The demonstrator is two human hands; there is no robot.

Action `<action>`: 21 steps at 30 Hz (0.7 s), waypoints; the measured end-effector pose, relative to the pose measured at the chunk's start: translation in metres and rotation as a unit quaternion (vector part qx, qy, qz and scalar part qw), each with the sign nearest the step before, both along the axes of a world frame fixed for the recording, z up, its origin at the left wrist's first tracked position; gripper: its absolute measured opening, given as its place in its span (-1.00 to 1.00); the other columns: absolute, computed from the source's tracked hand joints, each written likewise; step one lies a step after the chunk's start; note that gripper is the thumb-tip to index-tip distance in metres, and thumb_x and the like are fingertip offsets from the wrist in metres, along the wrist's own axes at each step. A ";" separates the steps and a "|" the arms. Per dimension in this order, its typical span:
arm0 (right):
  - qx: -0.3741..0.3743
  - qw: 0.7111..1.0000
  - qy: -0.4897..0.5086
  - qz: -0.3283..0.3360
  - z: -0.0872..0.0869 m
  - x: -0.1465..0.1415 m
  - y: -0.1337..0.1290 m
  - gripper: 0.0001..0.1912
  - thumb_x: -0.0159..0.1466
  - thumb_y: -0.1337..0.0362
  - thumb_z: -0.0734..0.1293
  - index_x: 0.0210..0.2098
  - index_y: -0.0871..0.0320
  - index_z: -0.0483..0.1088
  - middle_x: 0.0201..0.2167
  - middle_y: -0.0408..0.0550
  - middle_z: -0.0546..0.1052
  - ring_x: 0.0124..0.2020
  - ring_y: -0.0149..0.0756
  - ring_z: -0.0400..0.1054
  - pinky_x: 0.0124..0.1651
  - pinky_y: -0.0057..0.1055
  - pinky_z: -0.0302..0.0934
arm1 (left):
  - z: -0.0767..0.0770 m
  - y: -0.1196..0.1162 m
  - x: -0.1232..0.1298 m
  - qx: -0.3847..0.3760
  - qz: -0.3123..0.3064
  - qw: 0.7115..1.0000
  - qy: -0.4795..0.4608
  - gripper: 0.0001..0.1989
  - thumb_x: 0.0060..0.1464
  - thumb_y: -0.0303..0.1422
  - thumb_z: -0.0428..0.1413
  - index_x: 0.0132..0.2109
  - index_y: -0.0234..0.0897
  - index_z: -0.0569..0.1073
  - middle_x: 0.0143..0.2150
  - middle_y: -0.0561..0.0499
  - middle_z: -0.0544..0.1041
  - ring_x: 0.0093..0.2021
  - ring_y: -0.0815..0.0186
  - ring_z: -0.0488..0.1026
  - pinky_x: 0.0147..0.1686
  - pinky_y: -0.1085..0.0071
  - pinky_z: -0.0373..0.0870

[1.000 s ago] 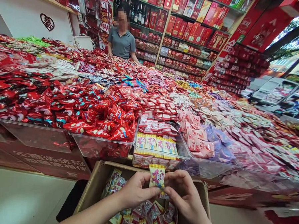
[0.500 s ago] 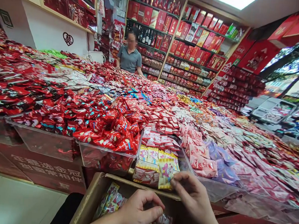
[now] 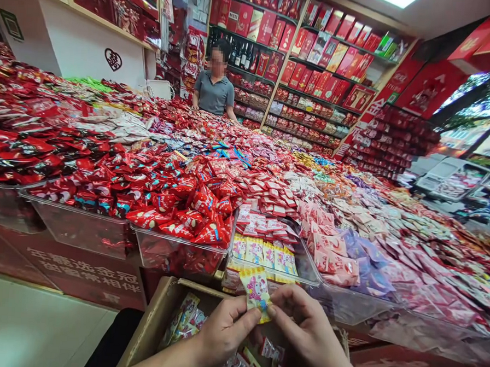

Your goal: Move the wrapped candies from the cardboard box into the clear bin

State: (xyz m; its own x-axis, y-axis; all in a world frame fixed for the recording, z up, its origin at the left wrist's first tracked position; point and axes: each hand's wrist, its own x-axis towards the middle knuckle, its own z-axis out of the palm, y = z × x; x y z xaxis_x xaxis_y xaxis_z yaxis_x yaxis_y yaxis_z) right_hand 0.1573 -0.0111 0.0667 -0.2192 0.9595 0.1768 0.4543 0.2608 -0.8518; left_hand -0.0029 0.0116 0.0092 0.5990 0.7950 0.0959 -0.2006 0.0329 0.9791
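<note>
A yellow-edged candy packet [image 3: 256,289] with a cartoon print is pinched between both hands, above a cardboard box. My left hand [image 3: 227,327] grips its lower left side with thumb and finger. At its lower right corner, the fingertips of my right hand [image 3: 299,320] are closed on it. Below them, the open cardboard box [image 3: 149,323] holds more small wrapped packets [image 3: 191,315], partly covered by my hands. Just beyond is a clear plastic bin [image 3: 306,269] where similar yellow packets [image 3: 268,255] stand in a row, with pink and white packets behind.
Clear bins of red packets [image 3: 178,213] lie to the left, purple packets [image 3: 364,258] to the right. Heaped sweets spread across the wide display. A person in a grey shirt [image 3: 214,94] stands behind it, before shelves of red boxes [image 3: 316,83].
My right hand has brought the candy packet down and left, away from the bin. My left hand has come up and now pinches it too.
</note>
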 end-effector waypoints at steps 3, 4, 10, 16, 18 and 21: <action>0.014 0.999 -0.032 0.008 0.007 0.003 0.002 -0.86 0.14 0.24 0.24 -0.49 0.18 0.25 -0.56 -0.15 0.33 -0.52 -0.44 0.20 -0.48 -0.53 0.13 | 0.001 -0.001 -0.002 0.028 -0.009 0.999 0.014 -0.61 0.07 -0.12 -0.10 -0.38 -0.39 0.38 -0.57 0.03 0.39 -0.54 0.42 0.33 -0.54 0.55 0.22; 0.023 0.999 -0.029 0.001 0.012 0.005 0.006 -0.85 0.13 0.24 0.24 -0.49 0.18 0.25 -0.57 -0.15 0.33 -0.53 -0.44 0.19 -0.48 -0.52 0.13 | 0.002 -0.002 -0.002 0.048 -0.016 0.999 0.019 -0.59 0.08 -0.13 -0.12 -0.40 -0.40 0.40 -0.57 0.01 0.40 -0.54 0.41 0.34 -0.52 0.54 0.24; -0.057 0.993 0.099 -0.039 0.033 0.007 0.070 -0.77 0.01 0.20 0.33 -0.51 0.18 0.20 -0.64 -0.20 0.32 -0.62 -0.48 0.21 -0.62 -0.56 0.08 | 0.004 -0.002 -0.001 0.218 0.015 0.966 0.138 -0.70 0.05 -0.28 -0.06 -0.45 -0.38 0.45 -0.56 -0.03 0.48 -0.51 0.39 0.39 -0.44 0.54 0.26; -0.253 0.966 0.056 -0.027 0.019 -0.016 0.126 -0.80 -0.05 0.31 0.33 -0.52 0.18 0.18 -0.79 -0.25 0.35 -0.81 -0.55 0.12 -0.78 -0.64 -0.08 | -0.019 0.008 0.006 0.328 0.005 0.929 0.172 -0.69 0.00 -0.23 -0.04 -0.44 -0.33 0.50 -0.52 -0.07 0.53 -0.51 0.36 0.41 -0.49 0.55 0.25; -0.276 0.960 0.033 -0.023 0.015 -0.022 0.132 -0.85 -0.02 0.34 0.30 -0.50 0.17 0.20 -0.81 -0.26 0.35 -0.84 -0.55 0.10 -0.81 -0.65 -0.11 | -0.024 0.011 0.007 0.352 -0.006 0.919 0.176 -0.62 0.03 -0.17 -0.10 -0.44 -0.31 0.50 -0.53 -0.06 0.53 -0.53 0.36 0.40 -0.50 0.55 0.25; -0.260 0.966 0.007 0.004 0.013 -0.028 0.134 -0.90 0.02 0.32 0.27 -0.52 0.19 0.23 -0.77 -0.23 0.37 -0.82 -0.56 0.12 -0.82 -0.66 -0.11 | -0.026 0.013 0.009 0.378 -0.009 0.910 0.171 -0.46 0.05 -0.04 -0.21 -0.46 -0.31 0.50 -0.56 -0.08 0.52 -0.56 0.37 0.38 -0.52 0.54 0.24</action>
State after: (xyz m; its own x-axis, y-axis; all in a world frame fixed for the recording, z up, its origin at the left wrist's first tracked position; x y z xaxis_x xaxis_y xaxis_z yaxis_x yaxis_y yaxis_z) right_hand 0.1295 0.1228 0.0798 -0.2291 0.9177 -0.3247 0.4408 -0.1996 -0.8751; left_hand 0.0058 0.0246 -0.0168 0.7089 0.5687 0.4171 0.1136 -0.6758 0.7283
